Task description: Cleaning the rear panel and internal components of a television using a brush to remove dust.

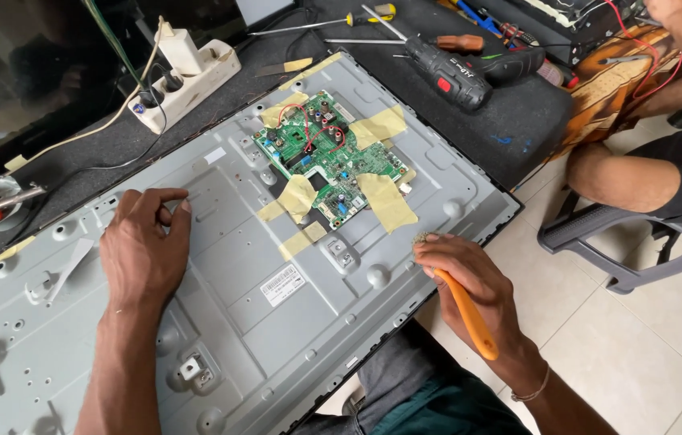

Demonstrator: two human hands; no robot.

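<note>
Lying across a dark worktop (510,121), a grey metal panel back (220,274) fills most of the view, with a green circuit board (321,153) held to it by strips of yellowish tape (385,201). The left hand (144,250) rests on the panel, fingers curled, holding nothing. The right hand (462,278) is closed around an orange-handled tool (470,318) at the panel's near edge. A white power strip (184,84) and a cordless drill (458,72) sit on the worktop; pale floor tiles (631,354) show beyond, where another person's leg (623,173) is seen.
</note>
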